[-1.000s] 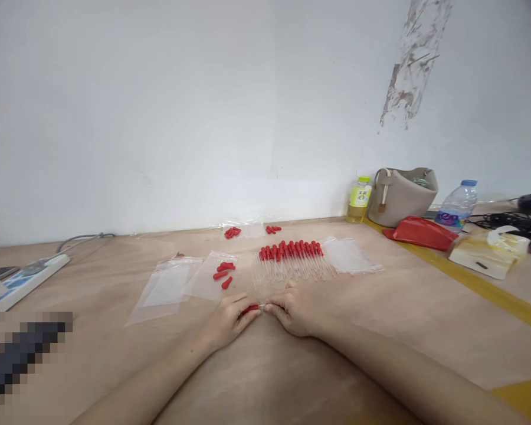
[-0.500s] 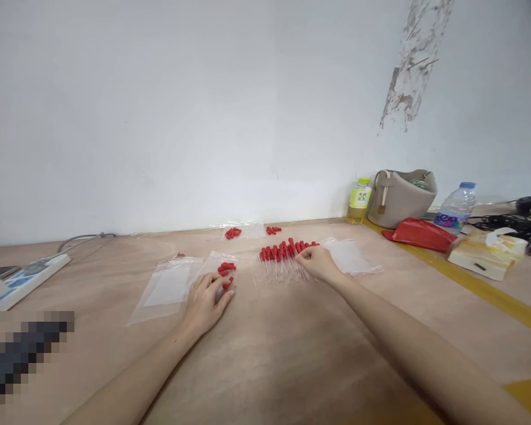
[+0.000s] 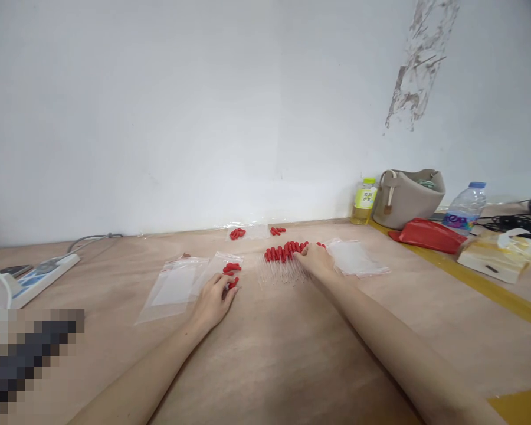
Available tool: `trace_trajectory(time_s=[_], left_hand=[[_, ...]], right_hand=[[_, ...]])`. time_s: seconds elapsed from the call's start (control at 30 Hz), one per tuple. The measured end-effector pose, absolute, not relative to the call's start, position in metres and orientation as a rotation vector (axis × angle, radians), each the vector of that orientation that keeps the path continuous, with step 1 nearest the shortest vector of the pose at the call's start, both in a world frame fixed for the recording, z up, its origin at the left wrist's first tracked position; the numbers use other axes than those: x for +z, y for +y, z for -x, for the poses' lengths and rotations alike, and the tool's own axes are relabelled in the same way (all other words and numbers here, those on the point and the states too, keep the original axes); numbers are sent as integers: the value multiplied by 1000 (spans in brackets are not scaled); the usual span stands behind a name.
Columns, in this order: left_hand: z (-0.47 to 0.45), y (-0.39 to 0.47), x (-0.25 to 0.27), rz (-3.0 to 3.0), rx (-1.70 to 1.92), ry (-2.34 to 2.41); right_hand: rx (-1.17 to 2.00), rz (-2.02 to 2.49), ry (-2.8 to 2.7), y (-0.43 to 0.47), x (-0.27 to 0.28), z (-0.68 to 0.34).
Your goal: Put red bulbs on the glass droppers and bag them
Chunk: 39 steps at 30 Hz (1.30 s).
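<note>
Thin clear sticks with red tops (image 3: 283, 260) lie side by side in a row at the middle of the table. My right hand (image 3: 316, 260) is over the row's right part, its fingers closed together against the red tops. What its fingertips grip is hidden. My left hand (image 3: 215, 301) rests on the table with thumb and fingers apart. Right at its fingertips lie small red pieces (image 3: 232, 267), partly covered by the fingers. They are on a clear plastic bag (image 3: 206, 273) that reaches under the hand.
Stacked clear zip bags (image 3: 172, 283) lie at left, more bags (image 3: 358, 258) at right. Red pieces (image 3: 238, 234) sit by the wall. Farther out are a power strip (image 3: 48, 280), drink bottle (image 3: 365, 200), grey handbag (image 3: 407, 200), red pouch (image 3: 427, 236), water bottle (image 3: 466, 206) and tissue pack (image 3: 498, 257).
The whole view has shifted slightly to the right. My right hand has moved a little left along the row, and some red tops now show to its right. My left hand stays by the red pieces.
</note>
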<state>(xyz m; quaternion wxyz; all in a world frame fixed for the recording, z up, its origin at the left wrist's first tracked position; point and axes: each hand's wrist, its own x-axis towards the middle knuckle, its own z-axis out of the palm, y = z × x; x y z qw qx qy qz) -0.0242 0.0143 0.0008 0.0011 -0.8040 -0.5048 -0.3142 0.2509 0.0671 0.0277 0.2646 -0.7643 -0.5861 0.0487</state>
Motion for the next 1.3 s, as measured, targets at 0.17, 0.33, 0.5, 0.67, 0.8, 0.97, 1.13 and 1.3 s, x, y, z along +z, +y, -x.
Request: trace_trajectory(time_s=[0.17, 0.33, 0.5, 0.67, 0.8, 0.97, 1.13, 1.3], left_hand=[[22, 18, 0, 2511, -977, -1605], [22, 17, -3, 2477, -1060, -1564], [22, 16, -4, 2452, -1109, -1480], [24, 20, -5, 2404, -1163, -1426], [25, 20, -2, 2456, -1193, -1441], [16, 10, 6, 2618, -1198, -1488], [-2, -3, 6, 2945, -1159, -1588], [-7, -7, 3, 2986, -1291, -1606]], right_hand=[[141, 1791, -1806, 57, 28, -214], [196, 1780, -1933, 53, 21, -168], [144, 1933, -1960, 51, 23, -148], [180, 1967, -2043, 50, 28, -137], [185, 1932, -2101, 46, 29, -131], [92, 1834, -2109, 21, 32, -156], [114, 1388, -2105, -8, 23, -207], [136, 960, -2050, -18, 3, -221]])
